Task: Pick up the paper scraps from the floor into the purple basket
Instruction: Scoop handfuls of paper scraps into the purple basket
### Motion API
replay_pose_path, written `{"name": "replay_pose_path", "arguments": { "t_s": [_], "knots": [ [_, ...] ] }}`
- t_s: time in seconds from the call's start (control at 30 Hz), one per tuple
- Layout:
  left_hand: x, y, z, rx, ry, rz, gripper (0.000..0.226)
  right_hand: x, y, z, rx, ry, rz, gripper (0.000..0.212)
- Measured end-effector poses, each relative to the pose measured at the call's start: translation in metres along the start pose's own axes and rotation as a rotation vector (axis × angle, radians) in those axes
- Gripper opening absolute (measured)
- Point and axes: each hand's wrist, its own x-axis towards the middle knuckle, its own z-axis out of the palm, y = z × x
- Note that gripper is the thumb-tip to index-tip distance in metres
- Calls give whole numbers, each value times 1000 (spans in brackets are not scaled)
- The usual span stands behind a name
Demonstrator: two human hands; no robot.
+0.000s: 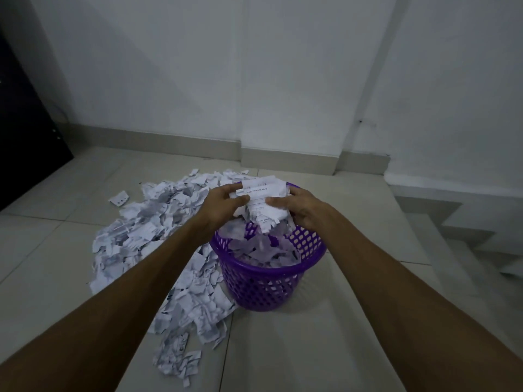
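Clutching one bundle of paper scraps between them above the purple basket, the left hand and right hand curled round it; scraps part-filled the basket; a scrap pile covered the floor just left.

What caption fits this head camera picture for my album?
Both hands, left hand and right hand, hold a bundle of paper scraps over the purple basket.

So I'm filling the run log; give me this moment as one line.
left hand: holds paper bundle | right hand: holds same bundle | position: over purple basket | basket: part-filled | floor pile: remains
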Motion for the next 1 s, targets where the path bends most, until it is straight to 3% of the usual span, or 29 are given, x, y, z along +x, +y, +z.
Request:
{"name": "replay_pose_path", "arguments": {
  "t_s": [0.1, 0.4, 0.63, 1.0],
  "knots": [
    [1, 0, -1, 32, -45, -29, 30, 1, 4, 0, -78, 98, 61, 49],
    [0, 2, -12, 123, -51, -17, 31, 4, 2, 12, -226, 183, 102, 56],
    [-9, 7, -18, 141, -57, 5, 30, 6, 3, 15, -202, 306, 167, 60],
    [-10, 46, -83, 195, -43, 51, 32, -4, -41, 78, -184, 180, 9, 39]
  ]
}}
